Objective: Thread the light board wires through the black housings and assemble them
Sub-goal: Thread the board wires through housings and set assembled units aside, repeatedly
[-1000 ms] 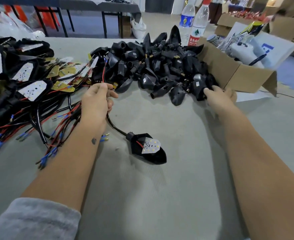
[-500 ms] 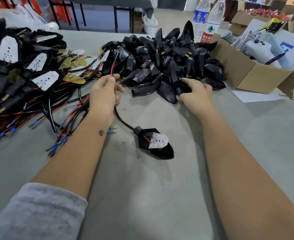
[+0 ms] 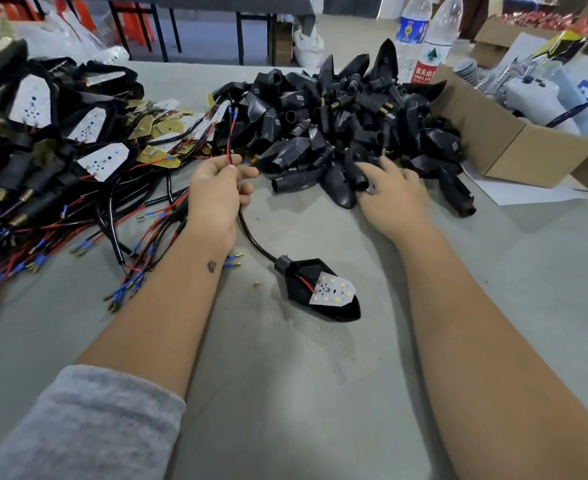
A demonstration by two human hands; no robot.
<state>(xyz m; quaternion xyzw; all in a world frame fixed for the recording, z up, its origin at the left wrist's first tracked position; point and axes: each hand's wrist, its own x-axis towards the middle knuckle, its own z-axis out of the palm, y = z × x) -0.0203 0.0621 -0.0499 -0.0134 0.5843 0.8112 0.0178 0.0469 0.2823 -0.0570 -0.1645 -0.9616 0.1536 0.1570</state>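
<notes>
Now our left hand pinches the wires of the threaded housing lying near us, while our right hand lies spread on the far pile of black housings; next we must grasp one.

A single head-worn camera looks forward and steeply down over the grey table, close enough that both forearms run in from the bottom edge. The pile of black housings sits just above centre, with a cardboard box to its right. No second view exists.
</notes>
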